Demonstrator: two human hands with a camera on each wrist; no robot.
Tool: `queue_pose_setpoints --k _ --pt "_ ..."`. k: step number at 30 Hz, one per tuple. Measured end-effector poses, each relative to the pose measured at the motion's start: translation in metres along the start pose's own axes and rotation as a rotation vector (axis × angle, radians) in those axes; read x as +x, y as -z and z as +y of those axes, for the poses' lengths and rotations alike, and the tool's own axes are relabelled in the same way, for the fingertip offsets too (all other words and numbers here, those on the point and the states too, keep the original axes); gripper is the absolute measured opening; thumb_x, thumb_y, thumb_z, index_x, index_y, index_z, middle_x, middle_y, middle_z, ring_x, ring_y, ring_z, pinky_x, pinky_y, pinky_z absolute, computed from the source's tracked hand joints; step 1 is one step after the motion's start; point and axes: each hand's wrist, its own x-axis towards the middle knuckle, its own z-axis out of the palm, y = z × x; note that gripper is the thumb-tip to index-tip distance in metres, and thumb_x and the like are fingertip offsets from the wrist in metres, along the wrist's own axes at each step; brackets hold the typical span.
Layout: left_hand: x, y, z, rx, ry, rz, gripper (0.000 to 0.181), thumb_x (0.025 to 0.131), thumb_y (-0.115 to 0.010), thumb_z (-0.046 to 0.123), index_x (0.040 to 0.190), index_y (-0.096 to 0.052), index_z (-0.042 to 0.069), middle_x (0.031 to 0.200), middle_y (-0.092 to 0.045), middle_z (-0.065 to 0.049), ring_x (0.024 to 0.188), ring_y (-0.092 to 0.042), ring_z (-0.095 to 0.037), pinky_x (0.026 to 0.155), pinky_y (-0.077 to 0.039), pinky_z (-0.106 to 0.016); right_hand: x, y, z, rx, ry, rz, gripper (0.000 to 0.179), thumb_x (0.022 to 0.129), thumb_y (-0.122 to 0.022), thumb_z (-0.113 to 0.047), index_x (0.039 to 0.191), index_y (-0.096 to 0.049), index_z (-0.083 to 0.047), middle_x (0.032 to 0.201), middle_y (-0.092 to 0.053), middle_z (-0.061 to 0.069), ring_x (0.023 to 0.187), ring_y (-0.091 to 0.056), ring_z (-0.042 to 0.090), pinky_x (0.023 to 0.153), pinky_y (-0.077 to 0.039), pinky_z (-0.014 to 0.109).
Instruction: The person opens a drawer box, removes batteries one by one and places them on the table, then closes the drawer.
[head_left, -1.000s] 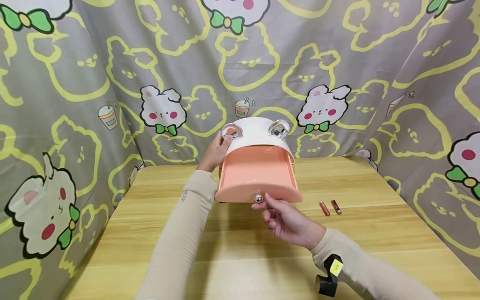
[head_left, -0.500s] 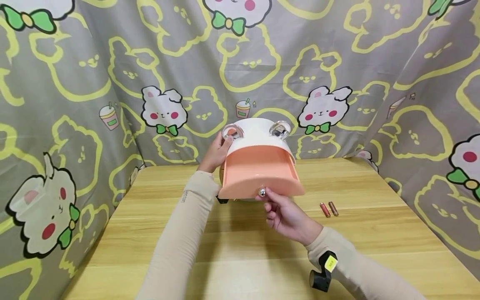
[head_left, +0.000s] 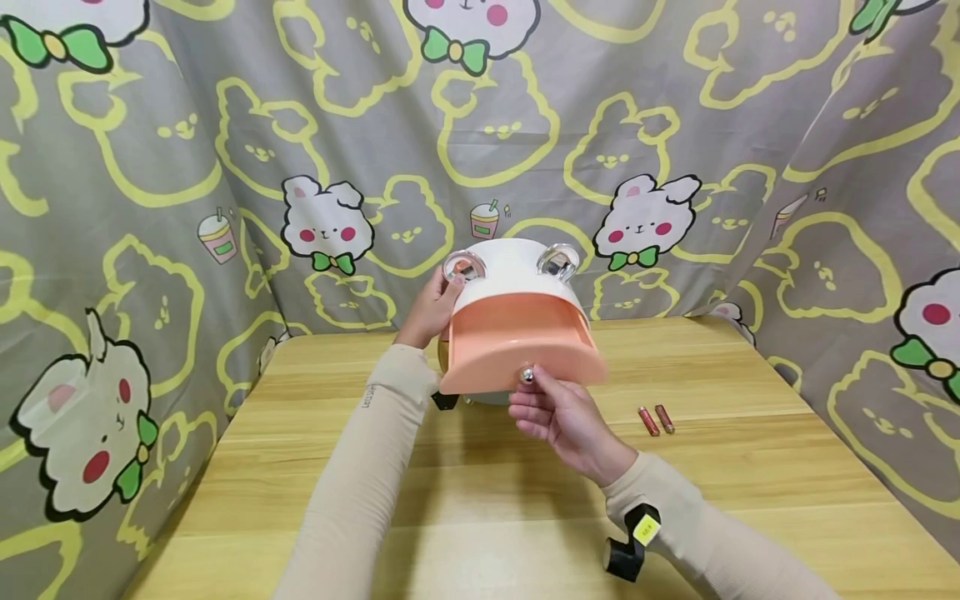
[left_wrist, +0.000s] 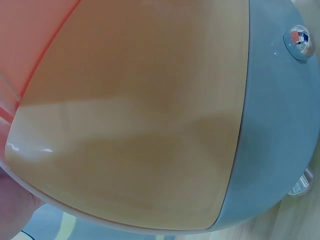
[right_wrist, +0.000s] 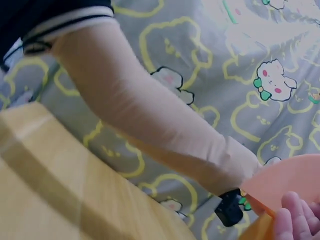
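Observation:
A small drawer box [head_left: 510, 262] with a white top and two shiny round, eye-like parts stands near the back of the table. Its peach drawer [head_left: 555, 362] is pulled partly out, with part of the inside visible. On the drawer front is a silver knob [head_left: 527, 374], held by my right hand [head_left: 573, 425] between thumb and index finger, the other fingers loosely stretched beneath. My left hand [head_left: 431, 312] grips the box's upper left side, thumb beside the left shiny round part. Close up, the left wrist view has the tan side panel [left_wrist: 140, 125] and a blue lower section [left_wrist: 275, 110].
To the right of the box, two small reddish cylinders [head_left: 657, 420] lie side by side on the wooden table [head_left: 480, 533]. A patterned grey curtain [head_left: 405, 117] surrounds the table at the back and both sides. A black wrist camera [head_left: 633, 542] sits on the right sleeve.
The drawer has slid partway back into the box, so less of its inside shows. My right hand has moved away from me with the knob. The left hand has stayed in place.

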Motion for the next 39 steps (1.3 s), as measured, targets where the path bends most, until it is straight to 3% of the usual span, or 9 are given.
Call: queue_pose_setpoints --k 9,17,22,29,39 --pt "-0.001 -0.001 0.000 -0.001 0.001 -0.003 0.046 0.104 -0.039 0.042 0.142 -0.038 0.016 0.132 -0.051 -0.013 0.117 -0.049 -0.027 0.104 -0.034 -0.044 0.012 0.003 -0.001 -0.278 0.160 0.081 0.037 0.101 -0.052 -0.031 0.097 -0.066 0.003 0.077 -0.069 0.006 0.067 -0.067 0.012 0.060 -0.053 0.025" --pt "0.000 0.002 0.001 -0.012 0.001 -0.026 0.045 0.104 -0.039 0.041 0.141 -0.038 0.015 0.130 -0.050 -0.012 0.115 -0.049 -0.026 0.104 -0.035 -0.043 0.022 0.004 -0.003 -0.394 0.257 0.103 0.044 0.100 -0.056 -0.030 0.097 -0.064 0.013 0.071 -0.068 0.007 0.061 -0.065 0.012 0.058 -0.053 0.027" --pt "0.000 0.003 0.001 -0.024 0.018 -0.048 0.053 0.103 -0.040 0.043 0.146 -0.033 0.013 0.137 -0.047 -0.012 0.121 -0.046 -0.026 0.107 -0.033 -0.043 0.029 0.005 -0.005 -0.415 0.258 0.108 0.045 0.099 -0.057 -0.031 0.097 -0.065 0.013 0.070 -0.066 0.006 0.059 -0.064 0.012 0.057 -0.053 0.026" --pt "-0.001 0.003 0.000 -0.020 0.047 -0.063 0.058 0.102 -0.040 0.049 0.150 -0.029 0.019 0.143 -0.043 -0.009 0.127 -0.043 -0.024 0.109 -0.030 -0.043 0.047 0.007 -0.008 -0.428 0.232 0.124 0.051 0.098 -0.057 -0.036 0.099 -0.065 0.015 0.070 -0.066 0.005 0.058 -0.063 0.012 0.058 -0.054 0.029" --pt "-0.002 0.004 0.000 0.005 0.012 -0.050 0.052 0.102 -0.041 0.045 0.148 -0.034 0.020 0.146 -0.043 -0.008 0.131 -0.040 -0.023 0.110 -0.027 -0.040 0.070 0.008 -0.013 -0.436 0.220 0.129 0.050 0.098 -0.058 -0.038 0.099 -0.065 0.011 0.069 -0.065 0.003 0.056 -0.062 0.010 0.053 -0.051 0.024"
